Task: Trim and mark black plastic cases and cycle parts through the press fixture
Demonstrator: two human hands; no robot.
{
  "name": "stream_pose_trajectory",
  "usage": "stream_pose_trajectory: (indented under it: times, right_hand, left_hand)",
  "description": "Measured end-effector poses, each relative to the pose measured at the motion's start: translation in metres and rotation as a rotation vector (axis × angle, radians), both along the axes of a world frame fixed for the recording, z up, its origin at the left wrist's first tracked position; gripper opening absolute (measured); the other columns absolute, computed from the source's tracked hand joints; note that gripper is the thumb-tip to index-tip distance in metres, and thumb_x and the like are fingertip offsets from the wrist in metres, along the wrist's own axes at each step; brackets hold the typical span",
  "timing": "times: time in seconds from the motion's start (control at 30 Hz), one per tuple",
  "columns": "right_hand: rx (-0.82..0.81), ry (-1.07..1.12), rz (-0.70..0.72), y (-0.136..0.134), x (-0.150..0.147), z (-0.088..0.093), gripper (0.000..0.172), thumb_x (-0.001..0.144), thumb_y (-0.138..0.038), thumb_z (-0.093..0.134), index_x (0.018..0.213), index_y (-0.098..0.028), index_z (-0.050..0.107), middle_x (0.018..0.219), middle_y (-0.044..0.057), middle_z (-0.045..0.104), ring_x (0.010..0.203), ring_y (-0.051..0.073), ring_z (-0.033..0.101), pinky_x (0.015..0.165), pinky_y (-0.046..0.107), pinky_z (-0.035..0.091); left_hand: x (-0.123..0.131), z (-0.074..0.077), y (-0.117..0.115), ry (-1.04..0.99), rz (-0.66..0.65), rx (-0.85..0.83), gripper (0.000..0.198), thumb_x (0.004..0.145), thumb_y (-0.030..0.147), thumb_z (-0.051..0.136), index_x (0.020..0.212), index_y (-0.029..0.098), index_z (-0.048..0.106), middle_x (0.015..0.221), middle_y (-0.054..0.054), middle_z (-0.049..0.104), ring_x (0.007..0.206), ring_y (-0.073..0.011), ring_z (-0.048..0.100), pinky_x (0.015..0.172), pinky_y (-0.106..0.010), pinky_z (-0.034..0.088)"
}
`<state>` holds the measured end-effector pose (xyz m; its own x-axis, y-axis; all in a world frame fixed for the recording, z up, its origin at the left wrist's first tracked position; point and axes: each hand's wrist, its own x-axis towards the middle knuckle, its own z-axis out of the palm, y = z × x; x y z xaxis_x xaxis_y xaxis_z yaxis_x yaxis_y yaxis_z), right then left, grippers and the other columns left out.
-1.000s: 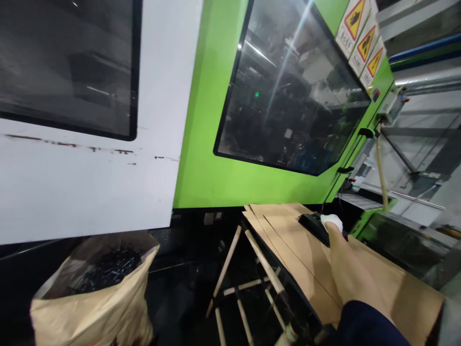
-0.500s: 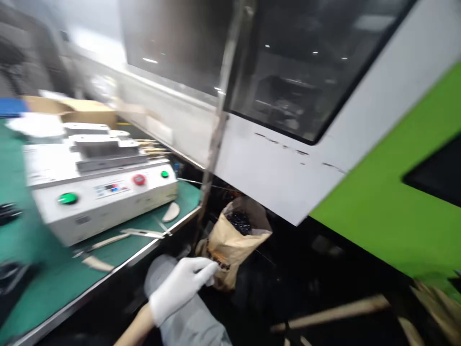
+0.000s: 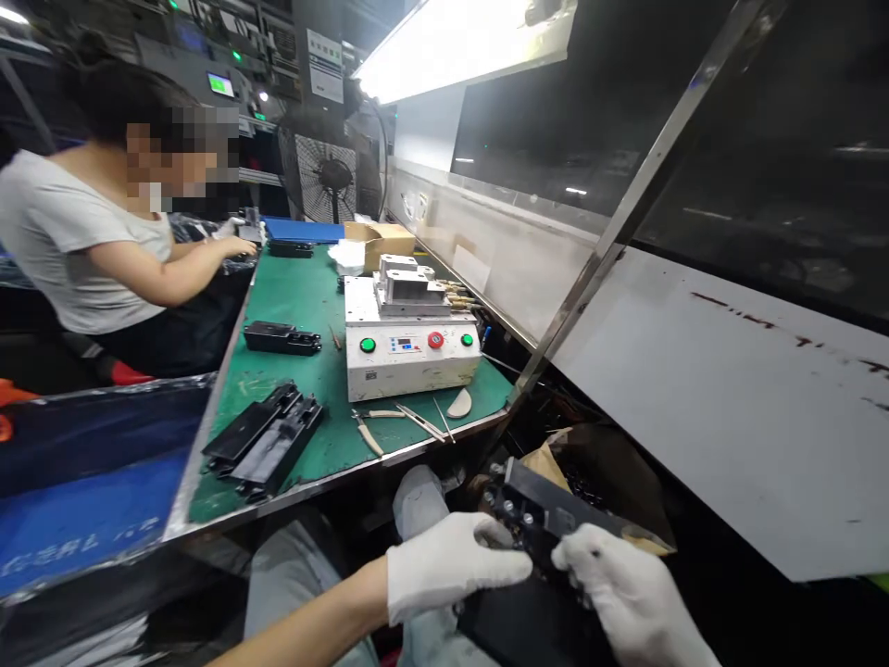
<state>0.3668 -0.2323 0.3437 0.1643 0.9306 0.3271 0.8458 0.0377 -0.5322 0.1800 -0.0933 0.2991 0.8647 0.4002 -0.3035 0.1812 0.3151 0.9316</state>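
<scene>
Both my hands wear white gloves and hold a black plastic part (image 3: 548, 523) above my lap, near the bottom of the view. My left hand (image 3: 448, 574) grips its near left end with the fingers curled round it. My right hand (image 3: 625, 593) closes over its right side from above. Small round studs show on the part's upper left end.
A green bench (image 3: 298, 306) carries a white press with buttons (image 3: 409, 347), black plastic parts (image 3: 264, 440), another black part (image 3: 281, 338) and hand tools (image 3: 406, 421). A brown bag of black scraps (image 3: 604, 472) stands beside my knee. Another person (image 3: 90, 245) sits at left. A fan (image 3: 326, 176) stands behind.
My view has swung left from the green machine to the bench. My right hand left the cardboard table, and both hands now hold a black part over my lap.
</scene>
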Motion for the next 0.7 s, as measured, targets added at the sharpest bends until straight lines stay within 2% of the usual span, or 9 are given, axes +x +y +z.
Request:
stream_pose_trajectory:
  times: [0.07,0.17,0.27,0.37,0.47,0.53,0.6,0.67,0.7]
  right_hand:
    - [0.021,-0.021,0.148,0.03,-0.018,-0.009,0.04,0.108,-0.036,0.045,0.077,-0.023,0.067,0.068,0.0,0.068,0.058,0.013,0.064,0.057,0.021,0.049]
    - [0.031,-0.02,0.203,0.055,-0.034,-0.022,0.04,0.109,-0.034,0.045,0.076,-0.022,0.064,0.067,0.0,0.067,0.058,0.012,0.064,0.058,0.023,0.046]
    - [-0.02,0.027,0.223,0.071,-0.042,-0.037,0.042,0.108,-0.039,0.045,0.074,-0.022,0.064,0.067,0.001,0.066,0.061,0.014,0.064,0.06,0.026,0.044]
    - [-0.128,0.272,0.139,0.094,-0.041,-0.046,0.052,0.106,-0.055,0.045,0.074,-0.021,0.066,0.062,0.001,0.061,0.055,0.015,0.058,0.054,0.027,0.042]
    - [-0.153,0.552,-0.032,0.115,-0.023,-0.038,0.06,0.1,-0.07,0.045,0.074,-0.021,0.065,0.057,-0.002,0.052,0.046,0.013,0.048,0.046,0.026,0.038]
    - [-0.083,0.521,-0.065,0.119,0.002,-0.027,0.058,0.1,-0.07,0.045,0.076,-0.021,0.066,0.058,-0.002,0.053,0.049,0.013,0.049,0.047,0.026,0.039]
    - [0.001,0.31,-0.038,0.114,0.032,-0.019,0.054,0.103,-0.063,0.044,0.073,-0.022,0.065,0.06,0.0,0.057,0.053,0.015,0.054,0.052,0.027,0.042]
    - [0.071,0.032,-0.019,0.104,0.06,-0.02,0.049,0.105,-0.053,0.045,0.071,-0.024,0.064,0.063,0.001,0.063,0.058,0.017,0.06,0.057,0.028,0.045]
    - [0.095,-0.099,-0.027,0.099,0.072,-0.026,0.046,0.104,-0.049,0.045,0.07,-0.024,0.064,0.065,0.002,0.066,0.059,0.018,0.063,0.057,0.029,0.045]
  left_hand:
    - [-0.021,0.001,-0.003,-0.014,0.032,-0.058,0.027,0.066,0.027,0.079,0.09,0.016,0.074,0.073,0.004,0.059,0.065,-0.0107,0.046,0.063,-0.027,0.038]
    - [-0.039,-0.006,-0.008,-0.014,0.108,-0.147,0.045,0.056,0.018,0.08,0.1,0.016,0.074,0.077,0.003,0.064,0.067,-0.0122,0.049,0.064,-0.028,0.037]
    - [-0.048,-0.02,-0.01,0.143,0.193,-0.053,0.056,0.048,0.015,0.083,0.104,0.016,0.073,0.083,0.001,0.068,0.071,-0.0156,0.055,0.065,-0.029,0.04]
    - [-0.059,-0.032,-0.005,0.283,0.237,0.101,0.064,0.045,0.013,0.083,0.108,0.019,0.074,0.093,-0.003,0.073,0.085,-0.0248,0.065,0.076,-0.034,0.049]
    - [-0.082,-0.031,0.012,0.386,0.189,0.144,0.067,0.043,0.013,0.084,0.109,0.018,0.077,0.094,-0.003,0.075,0.094,-0.0302,0.067,0.082,-0.037,0.052]
    - [-0.101,-0.018,0.034,0.379,0.175,0.138,0.065,0.048,0.015,0.082,0.112,0.017,0.077,0.091,-0.002,0.076,0.089,-0.0288,0.068,0.08,-0.037,0.053]
    - [-0.117,0.007,0.07,0.276,0.251,0.192,0.065,0.058,0.019,0.079,0.123,0.019,0.074,0.097,-0.002,0.079,0.09,-0.0285,0.07,0.084,-0.038,0.055]
    - [-0.124,0.043,0.122,0.123,0.442,0.335,0.065,0.069,0.028,0.08,0.132,0.023,0.069,0.117,-0.005,0.079,0.11,-0.0309,0.07,0.101,-0.042,0.053]
    - [-0.122,0.062,0.153,0.042,0.549,0.473,0.064,0.071,0.032,0.081,0.133,0.023,0.069,0.126,-0.007,0.077,0.119,-0.032,0.067,0.109,-0.045,0.049]
